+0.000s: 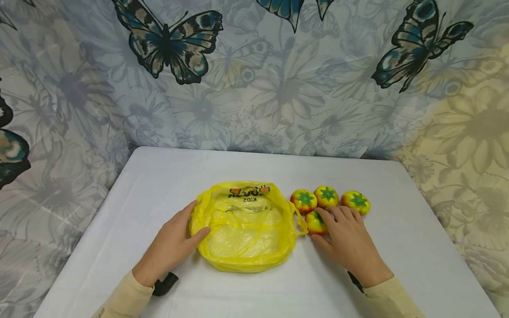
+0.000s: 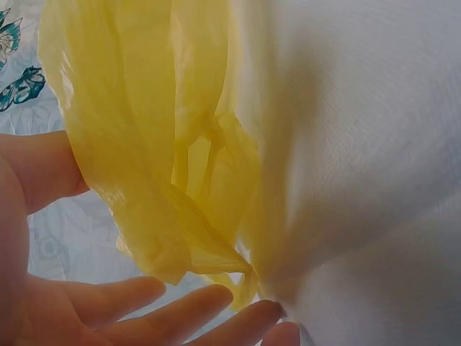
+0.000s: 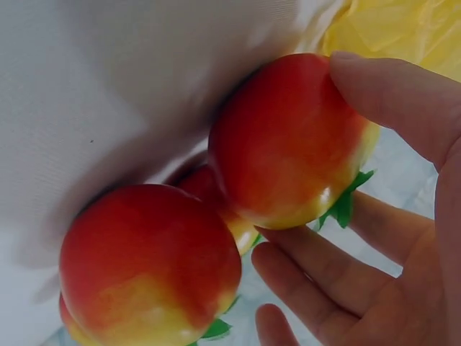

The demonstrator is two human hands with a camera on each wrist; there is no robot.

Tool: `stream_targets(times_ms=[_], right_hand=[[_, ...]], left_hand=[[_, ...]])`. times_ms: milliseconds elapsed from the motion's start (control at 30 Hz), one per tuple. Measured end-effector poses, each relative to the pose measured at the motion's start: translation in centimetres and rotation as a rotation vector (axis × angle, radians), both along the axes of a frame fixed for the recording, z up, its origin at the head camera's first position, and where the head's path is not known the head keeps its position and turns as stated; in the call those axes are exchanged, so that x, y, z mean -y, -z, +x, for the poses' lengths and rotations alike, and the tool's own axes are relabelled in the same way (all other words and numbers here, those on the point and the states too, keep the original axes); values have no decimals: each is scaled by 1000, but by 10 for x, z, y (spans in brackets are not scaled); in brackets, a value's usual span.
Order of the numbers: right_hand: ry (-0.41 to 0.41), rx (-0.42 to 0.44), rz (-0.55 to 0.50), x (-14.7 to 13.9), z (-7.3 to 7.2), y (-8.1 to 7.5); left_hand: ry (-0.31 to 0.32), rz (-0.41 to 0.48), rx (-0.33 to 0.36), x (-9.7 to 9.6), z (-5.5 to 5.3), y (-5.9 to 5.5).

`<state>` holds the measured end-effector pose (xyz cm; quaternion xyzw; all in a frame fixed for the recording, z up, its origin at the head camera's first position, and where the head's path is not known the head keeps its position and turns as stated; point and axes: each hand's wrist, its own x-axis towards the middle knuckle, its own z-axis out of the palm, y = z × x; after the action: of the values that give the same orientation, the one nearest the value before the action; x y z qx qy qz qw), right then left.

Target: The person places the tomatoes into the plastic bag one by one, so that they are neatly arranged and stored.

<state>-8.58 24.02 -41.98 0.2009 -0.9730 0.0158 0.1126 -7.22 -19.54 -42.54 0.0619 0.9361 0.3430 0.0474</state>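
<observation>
A yellow plastic bag (image 1: 246,260) lies with its mouth spread wide on the white table. My left hand (image 1: 175,240) is at the bag's left rim, thumb over the inner side and fingers along the outside; in the left wrist view the fingers (image 2: 166,310) are nearly straight beside the yellow plastic. To the right of the bag, my right hand (image 1: 350,243) grips the nearest red-and-yellow tomato (image 3: 288,144), with the thumb on one side and fingertips on the other. The tomato has a green leafy top and sits beside the bag's handle loop (image 1: 301,223).
Behind the held tomato stand further tomatoes: one at left (image 1: 304,201), one in the middle (image 1: 326,196) and one at right (image 1: 356,202). Butterfly-print fabric (image 1: 278,97) hangs behind the white table (image 1: 254,291). A dark strap piece (image 1: 165,284) shows under the left wrist.
</observation>
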Motion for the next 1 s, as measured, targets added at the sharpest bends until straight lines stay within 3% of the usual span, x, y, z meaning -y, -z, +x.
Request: stream_targets(times_ms=[233,500,700,1000], right_hand=[[23,36,-55,4,-2,-19],[-32,49,-162,19,-12,-46],[-49,120,-139,48,-26,-62],[-191,169,-139,100,-47,-69]], left_hand=[[-1,0,-16,2,-2,-1],[4,25,7,2,-2,0],[0,70,20,1,-3,2],[-9,90,11,3,-2,6]])
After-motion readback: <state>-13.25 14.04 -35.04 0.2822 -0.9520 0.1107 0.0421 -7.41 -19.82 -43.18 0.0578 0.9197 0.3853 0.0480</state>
